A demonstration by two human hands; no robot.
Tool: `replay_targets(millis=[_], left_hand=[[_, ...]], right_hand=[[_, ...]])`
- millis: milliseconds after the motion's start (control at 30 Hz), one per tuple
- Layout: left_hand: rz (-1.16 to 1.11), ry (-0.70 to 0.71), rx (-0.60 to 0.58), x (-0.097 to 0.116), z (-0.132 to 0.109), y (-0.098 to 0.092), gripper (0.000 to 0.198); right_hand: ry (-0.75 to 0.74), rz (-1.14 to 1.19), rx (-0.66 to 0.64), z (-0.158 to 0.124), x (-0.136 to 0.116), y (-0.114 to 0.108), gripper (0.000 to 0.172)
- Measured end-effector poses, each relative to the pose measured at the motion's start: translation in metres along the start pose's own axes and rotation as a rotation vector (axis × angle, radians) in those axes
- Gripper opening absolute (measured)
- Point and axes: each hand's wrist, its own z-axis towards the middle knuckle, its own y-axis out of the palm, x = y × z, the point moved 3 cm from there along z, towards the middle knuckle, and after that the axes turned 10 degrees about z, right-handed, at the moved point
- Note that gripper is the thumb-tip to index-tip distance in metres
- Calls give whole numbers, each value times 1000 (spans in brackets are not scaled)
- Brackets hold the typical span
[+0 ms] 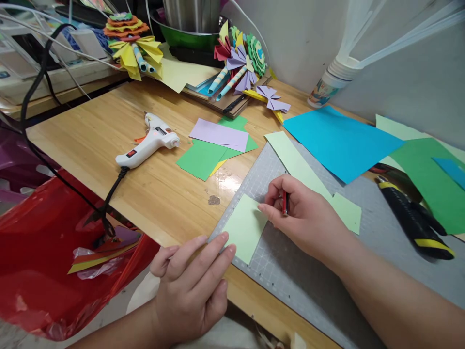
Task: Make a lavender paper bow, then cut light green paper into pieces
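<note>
A pale green paper piece (245, 230) lies on the grey cutting mat (290, 271) near its left corner. My right hand (305, 218) is closed around a slim red and black pen-like tool (286, 203), with thumb and forefinger at the paper's right edge. Below and left of the paper is my left hand (198, 283), its fingers stretched out and the tips at the paper's lower left edge. A long pale green strip (298, 162) and a smaller pale green piece (348, 212) lie behind and beside my right hand.
A white glue gun (147, 143) lies left. Green and lilac papers (220, 134) lie mid-table, a blue sheet (343, 143) behind the mat. Black-yellow pliers (414, 220) rest at right. Paper flowers (241, 60) and a paper cup (332, 82) stand behind. A red bag (36, 252) hangs lower left.
</note>
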Motion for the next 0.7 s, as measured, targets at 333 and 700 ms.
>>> replay_targets(millis=[333, 700], left_hand=[[-4, -16, 4, -1, -4, 1, 32], [-2, 15, -36, -4, -10, -1, 35]], right_hand=[[-45, 42, -51, 2, 3, 4, 13], [-183, 522, -124, 1, 3, 5, 17]])
